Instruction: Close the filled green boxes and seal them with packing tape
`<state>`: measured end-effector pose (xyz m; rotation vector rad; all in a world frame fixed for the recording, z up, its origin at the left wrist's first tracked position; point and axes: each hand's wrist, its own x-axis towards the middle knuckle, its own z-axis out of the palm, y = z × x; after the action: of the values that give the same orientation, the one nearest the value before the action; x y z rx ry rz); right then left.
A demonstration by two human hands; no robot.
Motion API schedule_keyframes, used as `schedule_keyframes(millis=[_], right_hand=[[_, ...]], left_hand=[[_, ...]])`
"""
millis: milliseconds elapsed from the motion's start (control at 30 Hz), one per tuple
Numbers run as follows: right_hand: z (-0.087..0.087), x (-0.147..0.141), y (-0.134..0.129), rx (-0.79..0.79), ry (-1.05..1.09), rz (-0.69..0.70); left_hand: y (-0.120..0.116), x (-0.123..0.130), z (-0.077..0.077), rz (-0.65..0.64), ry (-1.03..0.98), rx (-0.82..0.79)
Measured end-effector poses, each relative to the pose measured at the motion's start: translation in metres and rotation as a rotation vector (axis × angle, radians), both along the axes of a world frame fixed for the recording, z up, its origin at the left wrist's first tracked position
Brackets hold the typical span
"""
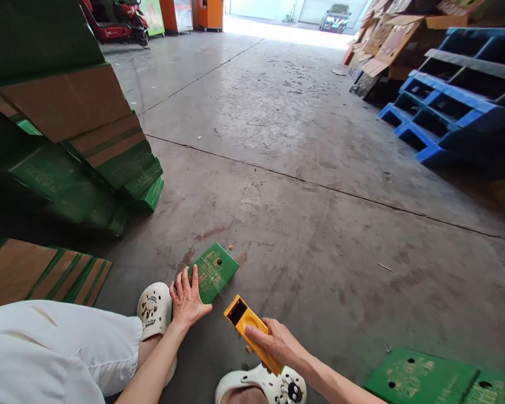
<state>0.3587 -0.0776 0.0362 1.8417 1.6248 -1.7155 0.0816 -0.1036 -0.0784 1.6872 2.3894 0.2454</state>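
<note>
A small green box (216, 273) with gold print and a dark round hole lies on the concrete floor, low and left of centre. My left hand (189, 298) rests with spread fingers on its near left side. To the right, my right hand (275, 340) is wrapped round a yellow handheld device (252, 331) with a dark window at its front end. The device points towards the box, with a narrow gap between them.
Green and brown cartons (76, 112) are piled at the left. More green boxes (429, 376) lie at the lower right. Blue pallets (458, 101) and flattened cardboard (393, 45) stand at the upper right. White clogs (155, 308) are beside my hands.
</note>
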Motion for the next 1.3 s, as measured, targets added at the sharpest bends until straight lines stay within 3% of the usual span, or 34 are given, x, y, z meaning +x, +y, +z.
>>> schedule_keyframes(millis=[133,267,467,567,700,1033,1300], right_hand=[[0.002,0.004,0.015,-0.003,-0.063,0.061],[0.015,0.002,0.018,-0.084,0.063,0.015],[0.082,-0.02,0.0,-0.255,0.255,-0.177],[0.101,-0.021,-0.008,-0.28,0.277,-0.19],[0.09,-0.011,-0.014,-0.2,0.194,-0.188],[0.057,-0.011,-0.009,-0.251,0.064,-0.162],[-0.001,0.001,0.016,-0.28,0.019,-0.133]], left_hand=[[0.001,0.0,-0.004,-0.009,0.015,0.001],[0.001,0.0,-0.007,0.001,0.054,-0.031],[0.0,0.0,-0.002,-0.001,0.058,-0.081],[-0.001,0.001,0.0,-0.026,0.058,-0.079],[0.0,0.0,-0.001,-0.037,0.044,-0.074],[0.003,-0.003,-0.005,-0.031,0.035,-0.032],[0.006,-0.005,-0.004,-0.049,0.038,-0.04]])
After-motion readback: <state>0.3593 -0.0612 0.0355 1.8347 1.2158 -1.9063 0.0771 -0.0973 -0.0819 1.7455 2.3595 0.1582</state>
